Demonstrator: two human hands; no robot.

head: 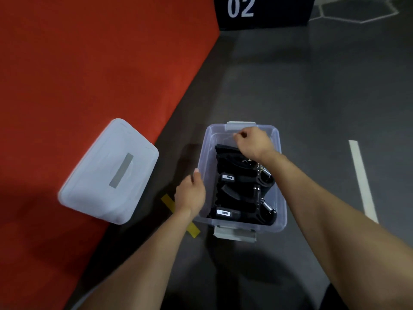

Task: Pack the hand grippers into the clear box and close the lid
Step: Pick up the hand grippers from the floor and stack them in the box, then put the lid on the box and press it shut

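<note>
Fingers at clear box, lid off.
Right hand (252, 142) fingers curled, over the box's 12 o'clock end; whether they hold anything, cannot tell. Left hand (190, 195) fingers loosely curled against the 9 o'clock wall of the clear box (282, 211). Black hand grippers (237, 195) lie inside. Lid (93, 186) rests well apart at 9 o'clock, on red mat (89, 63); box on grey floor (312, 97).

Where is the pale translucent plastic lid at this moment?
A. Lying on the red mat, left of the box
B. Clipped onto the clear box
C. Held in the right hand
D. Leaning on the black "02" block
A: the pale translucent plastic lid lies flat on the red mat, left of the open clear plastic box holding the black hand grippers.
</note>
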